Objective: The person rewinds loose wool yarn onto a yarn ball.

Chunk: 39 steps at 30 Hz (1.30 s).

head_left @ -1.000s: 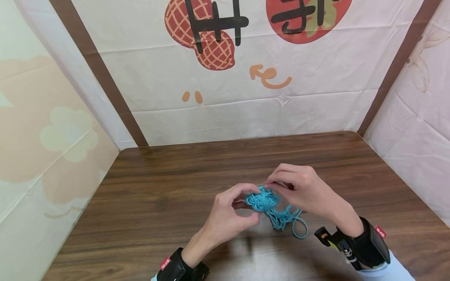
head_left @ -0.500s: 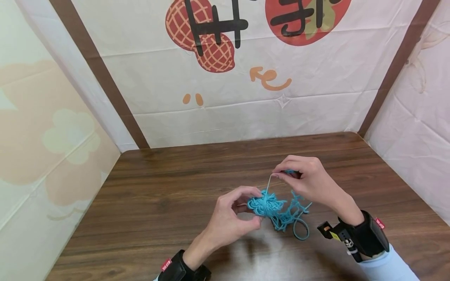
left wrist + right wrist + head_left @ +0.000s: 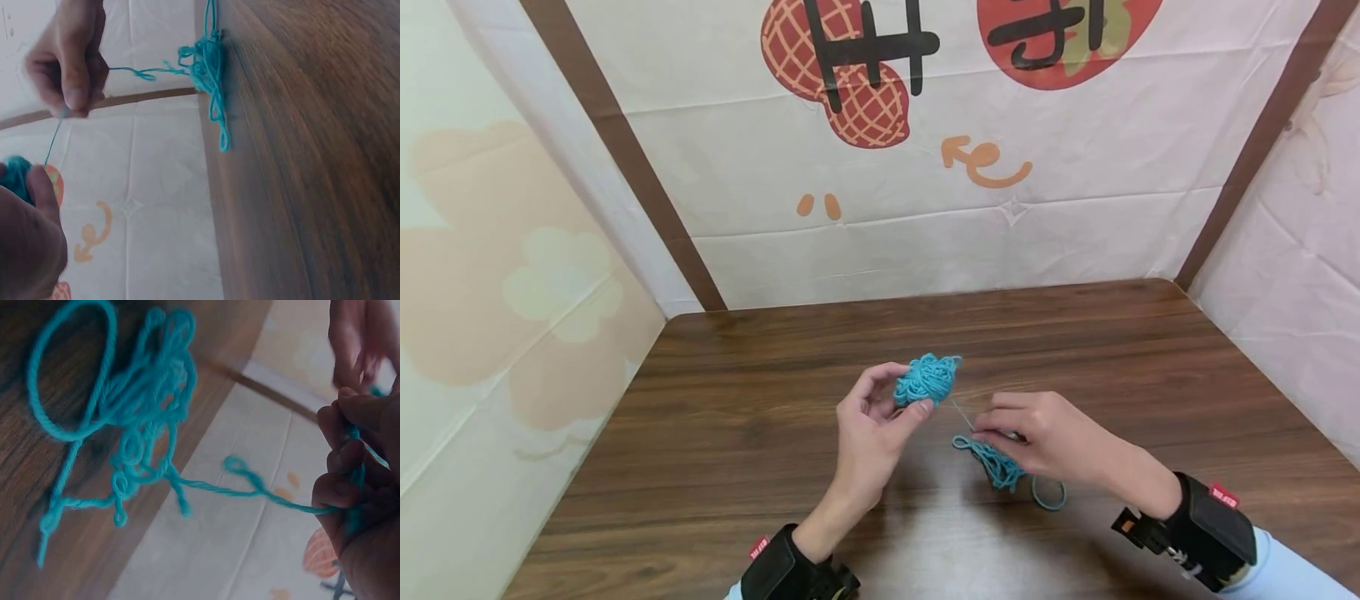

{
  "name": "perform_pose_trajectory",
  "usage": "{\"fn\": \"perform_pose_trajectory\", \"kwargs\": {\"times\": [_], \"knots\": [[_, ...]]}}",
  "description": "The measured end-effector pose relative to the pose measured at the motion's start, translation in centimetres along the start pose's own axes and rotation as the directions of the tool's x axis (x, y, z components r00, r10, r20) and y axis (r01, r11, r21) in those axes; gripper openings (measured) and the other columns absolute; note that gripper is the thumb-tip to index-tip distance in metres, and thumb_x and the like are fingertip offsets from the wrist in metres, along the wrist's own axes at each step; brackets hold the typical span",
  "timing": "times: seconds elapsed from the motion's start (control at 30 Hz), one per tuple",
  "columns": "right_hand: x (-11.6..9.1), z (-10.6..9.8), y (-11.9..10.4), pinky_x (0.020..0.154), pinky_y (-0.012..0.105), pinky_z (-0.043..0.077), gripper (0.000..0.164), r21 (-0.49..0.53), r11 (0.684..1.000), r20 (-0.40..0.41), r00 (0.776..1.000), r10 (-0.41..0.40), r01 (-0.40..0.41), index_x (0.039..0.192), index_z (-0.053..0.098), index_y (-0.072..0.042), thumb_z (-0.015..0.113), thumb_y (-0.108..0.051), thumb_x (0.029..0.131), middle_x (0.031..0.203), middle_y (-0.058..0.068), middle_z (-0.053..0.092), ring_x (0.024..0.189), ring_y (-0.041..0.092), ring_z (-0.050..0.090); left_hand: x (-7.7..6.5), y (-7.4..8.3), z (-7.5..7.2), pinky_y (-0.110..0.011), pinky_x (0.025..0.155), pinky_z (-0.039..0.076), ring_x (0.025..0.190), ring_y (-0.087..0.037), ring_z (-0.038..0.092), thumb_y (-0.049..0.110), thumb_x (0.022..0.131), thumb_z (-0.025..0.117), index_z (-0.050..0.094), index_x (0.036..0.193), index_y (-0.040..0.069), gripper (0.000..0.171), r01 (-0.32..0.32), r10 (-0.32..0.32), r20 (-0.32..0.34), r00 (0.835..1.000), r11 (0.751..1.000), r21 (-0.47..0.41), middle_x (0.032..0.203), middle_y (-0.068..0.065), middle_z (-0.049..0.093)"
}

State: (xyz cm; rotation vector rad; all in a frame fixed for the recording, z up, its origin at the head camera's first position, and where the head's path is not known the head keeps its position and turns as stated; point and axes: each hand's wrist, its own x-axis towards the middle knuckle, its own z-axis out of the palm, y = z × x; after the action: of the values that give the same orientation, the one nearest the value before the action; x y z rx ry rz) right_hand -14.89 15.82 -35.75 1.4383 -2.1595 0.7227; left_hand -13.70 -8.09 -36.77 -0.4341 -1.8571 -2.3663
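Note:
A small ball of turquoise yarn (image 3: 927, 379) is held up between the thumb and fingers of my left hand (image 3: 872, 429). From it a taut strand (image 3: 962, 414) runs to my right hand (image 3: 1041, 433), which pinches it between thumb and fingertips. In the right wrist view the yarn passes through the curled fingers of the right hand (image 3: 369, 475). It trails on to a loose, looped heap of yarn (image 3: 150, 394) lying on the table. That same loose heap (image 3: 209, 62) appears in the left wrist view, with the ball (image 3: 17, 178) partly hidden by the left hand.
The brown wood-grain table (image 3: 790, 358) reaches back to a white printed cloth (image 3: 880, 258). Pale cloth walls stand on the left (image 3: 557, 275) and right (image 3: 1285, 267). One round loop of yarn (image 3: 1049, 493) lies apart at the heap's right side.
The left hand has lifted the ball up and slightly left and turned it. The right hand rose with the strand, then came down toward the front, below the ball.

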Motion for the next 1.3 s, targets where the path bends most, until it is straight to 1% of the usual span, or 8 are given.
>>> {"fn": "perform_pose_trajectory", "kwargs": {"times": [0.07, 0.13, 0.3, 0.47, 0.67, 0.97, 1.1, 1.3], "knots": [[0.1, 0.0, -0.8, 0.058, 0.002, 0.042, 0.006, -0.079, 0.996, 0.008, 0.999, -0.046, 0.046, 0.094, 0.075, -0.015, 0.070, -0.014, 0.097, 0.081, -0.010, 0.060, 0.063, -0.008, 0.050, 0.1, -0.1, 0.0, -0.028, 0.085, 0.063, 0.104, -0.018, 0.072, -0.004, 0.086, 0.074, 0.060, 0.124, 0.003, 0.041, 0.020, -0.019, -0.037, 0.999, 0.999, 0.031, 0.125, -0.011, 0.061], [0.2, -0.1, -1.5, 0.057, 0.003, 0.043, 0.018, -0.145, 0.985, 0.012, 0.996, -0.091, 0.091, 0.093, 0.074, -0.015, 0.061, -0.021, 0.103, 0.080, -0.010, 0.059, 0.062, -0.007, 0.050, 0.1, -0.2, 0.0, -0.026, 0.083, 0.063, 0.102, -0.018, 0.073, -0.001, 0.087, 0.076, 0.061, 0.123, 0.006, 0.040, 0.026, -0.022, -0.053, 0.998, 0.997, 0.074, 0.125, -0.011, 0.063], [0.6, -0.4, -3.0, 0.054, 0.002, 0.038, 0.031, -0.217, 0.970, 0.063, 0.993, -0.096, 0.108, 0.090, 0.073, -0.017, 0.048, -0.026, 0.108, 0.076, -0.012, 0.054, 0.061, -0.006, 0.044, -0.1, -0.7, 0.1, -0.026, 0.077, 0.063, 0.093, -0.015, 0.074, 0.004, 0.084, 0.081, 0.065, 0.120, 0.015, 0.041, 0.001, 0.008, -0.035, 0.999, 0.972, 0.236, 0.115, -0.010, 0.071], [1.4, -1.2, -3.8, 0.053, 0.003, 0.035, 0.029, -0.229, 0.966, 0.086, 0.991, -0.098, 0.116, 0.091, 0.071, -0.017, 0.049, -0.026, 0.107, 0.076, -0.011, 0.052, 0.062, -0.005, 0.044, -0.6, -1.1, 0.2, -0.025, 0.078, 0.063, 0.089, -0.014, 0.073, 0.005, 0.083, 0.081, 0.066, 0.121, 0.021, 0.044, -0.022, 0.008, 0.044, 0.999, 0.945, 0.327, 0.108, -0.009, 0.072], [2.5, -2.2, -3.9, 0.061, 0.009, 0.051, 0.038, -0.249, 0.961, 0.080, 0.991, -0.105, 0.122, 0.094, 0.074, -0.016, 0.042, -0.030, 0.109, 0.087, -0.009, 0.066, 0.073, -0.002, 0.061, -0.9, -1.3, 0.3, -0.027, 0.081, 0.064, 0.092, -0.017, 0.071, -0.003, 0.081, 0.076, 0.065, 0.121, 0.021, 0.047, -0.069, 0.002, 0.190, 0.982, 0.934, 0.350, 0.115, -0.005, 0.069], [3.3, -3.4, -2.0, 0.060, 0.006, 0.049, 0.021, -0.177, 0.980, 0.021, 0.996, -0.084, 0.087, 0.096, 0.075, -0.013, 0.058, -0.023, 0.104, 0.086, -0.006, 0.063, 0.066, -0.002, 0.058, -1.2, -1.2, 0.5, -0.030, 0.079, 0.064, 0.086, -0.012, 0.071, -0.004, 0.080, 0.076, 0.066, 0.120, 0.020, 0.048, -0.126, 0.017, 0.303, 0.953, 0.931, 0.344, 0.112, -0.002, 0.069], [3.3, -3.8, -0.9, 0.064, 0.009, 0.053, 0.003, -0.148, 0.988, 0.018, 0.999, -0.041, 0.043, 0.096, 0.075, -0.013, 0.074, -0.013, 0.093, 0.090, -0.006, 0.067, 0.072, -0.002, 0.065, -1.3, -1.1, 0.5, -0.033, 0.079, 0.065, 0.088, -0.017, 0.072, -0.004, 0.079, 0.075, 0.065, 0.120, 0.020, 0.048, -0.135, 0.020, 0.322, 0.947, 0.931, 0.339, 0.113, -0.002, 0.069], [3.5, -4.2, 0.3, 0.062, 0.008, 0.050, 0.019, -0.094, 0.996, -0.007, 1.000, 0.001, -0.002, 0.095, 0.076, -0.012, 0.083, -0.002, 0.080, 0.089, -0.007, 0.069, 0.071, -0.003, 0.063, -1.3, -1.0, 0.6, -0.034, 0.081, 0.065, 0.090, -0.018, 0.073, -0.003, 0.081, 0.075, 0.065, 0.121, 0.020, 0.047, -0.131, 0.016, 0.332, 0.943, 0.936, 0.326, 0.112, -0.004, 0.069]]}}
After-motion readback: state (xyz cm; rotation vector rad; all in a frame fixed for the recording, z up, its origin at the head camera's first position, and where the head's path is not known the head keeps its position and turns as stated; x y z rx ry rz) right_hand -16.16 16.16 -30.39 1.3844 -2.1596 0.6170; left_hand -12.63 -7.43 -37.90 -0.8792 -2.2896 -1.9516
